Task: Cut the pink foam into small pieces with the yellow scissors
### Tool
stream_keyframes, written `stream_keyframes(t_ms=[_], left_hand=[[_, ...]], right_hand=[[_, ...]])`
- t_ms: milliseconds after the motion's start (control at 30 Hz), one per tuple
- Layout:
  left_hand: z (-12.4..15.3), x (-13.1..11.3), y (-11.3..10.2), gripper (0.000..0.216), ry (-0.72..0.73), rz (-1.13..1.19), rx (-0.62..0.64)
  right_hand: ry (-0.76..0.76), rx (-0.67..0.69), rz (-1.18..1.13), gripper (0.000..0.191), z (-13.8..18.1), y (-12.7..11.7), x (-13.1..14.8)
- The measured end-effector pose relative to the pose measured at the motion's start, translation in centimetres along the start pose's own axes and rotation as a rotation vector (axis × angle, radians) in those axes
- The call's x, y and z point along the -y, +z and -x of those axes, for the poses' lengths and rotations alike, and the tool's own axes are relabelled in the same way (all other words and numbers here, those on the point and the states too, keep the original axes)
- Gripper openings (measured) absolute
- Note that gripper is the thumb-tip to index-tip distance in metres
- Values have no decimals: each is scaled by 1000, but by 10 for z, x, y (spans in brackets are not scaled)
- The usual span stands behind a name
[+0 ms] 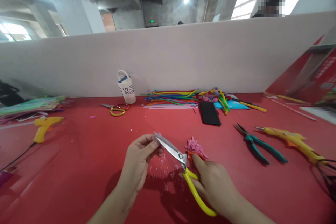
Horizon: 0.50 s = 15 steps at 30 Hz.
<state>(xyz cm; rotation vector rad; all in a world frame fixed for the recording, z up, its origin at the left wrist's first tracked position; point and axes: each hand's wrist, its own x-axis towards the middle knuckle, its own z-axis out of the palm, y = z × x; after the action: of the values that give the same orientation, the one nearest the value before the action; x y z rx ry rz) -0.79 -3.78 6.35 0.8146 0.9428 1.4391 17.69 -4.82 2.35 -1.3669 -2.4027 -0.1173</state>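
Note:
My right hand point(212, 178) grips a pair of scissors point(172, 149) with yellow and orange handles. Their blades point up and left, and the tips reach the fingers of my left hand point(140, 155). Those left fingers are pinched together; a small bit of pink seems to show at the tips, but what they hold is mostly hidden. Beyond my right hand lies a pile of pink cut pieces point(194, 146). Tiny pink scraps point(164, 168) are scattered on the red table point(86, 168) below the blades.
Pliers point(258, 143) and a yellow glue gun point(291, 140) lie at right; another glue gun point(44, 126) is at left. Along the white partition point(168, 56) are small scissors point(115, 109), a white cup point(127, 89), coloured pipe cleaners point(170, 98) and a black phone point(210, 113).

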Motion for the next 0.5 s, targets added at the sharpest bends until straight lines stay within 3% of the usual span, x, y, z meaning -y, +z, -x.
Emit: stream_keyframes(t_ms=[333,500], left_hand=[[-1,-1,-1,3,7,-17,10],[0,3,0,4,-75,-27,65]], right_hand=[[72,2,-51,22,0,-2,-1],[240,51,-448,23,-5,0,0]])
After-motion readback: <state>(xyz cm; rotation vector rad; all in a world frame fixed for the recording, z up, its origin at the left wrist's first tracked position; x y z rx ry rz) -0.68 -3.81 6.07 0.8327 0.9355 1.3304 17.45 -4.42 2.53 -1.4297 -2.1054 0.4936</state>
